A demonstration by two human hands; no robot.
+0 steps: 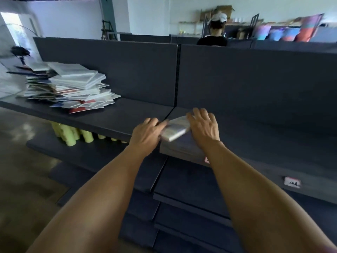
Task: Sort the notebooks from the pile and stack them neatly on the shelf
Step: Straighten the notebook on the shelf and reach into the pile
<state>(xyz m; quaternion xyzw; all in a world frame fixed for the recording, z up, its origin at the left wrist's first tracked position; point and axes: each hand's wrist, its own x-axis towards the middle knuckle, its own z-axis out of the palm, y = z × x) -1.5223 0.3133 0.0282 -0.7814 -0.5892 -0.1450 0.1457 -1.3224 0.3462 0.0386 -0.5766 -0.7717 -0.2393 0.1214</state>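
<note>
A messy pile of notebooks [73,86], mostly white with some red and blue covers, lies at the left end of the dark shelf [127,114]. Near the shelf's front edge, just right of the middle seam, sits a small stack of notebooks [182,147]. A wrapped, silvery notebook [176,129] rests tilted on top of that stack. My left hand [146,135] grips its left edge with curled fingers. My right hand [204,125] lies flat over its right side with the fingers spread. The image is motion-blurred.
A dark back panel [237,79] rises behind the shelf. Pale yellow-green cylinders [73,134] stand on the lower shelf at left. A white price tag [291,182] sits on the shelf edge at right. A person [215,33] stands beyond the partition.
</note>
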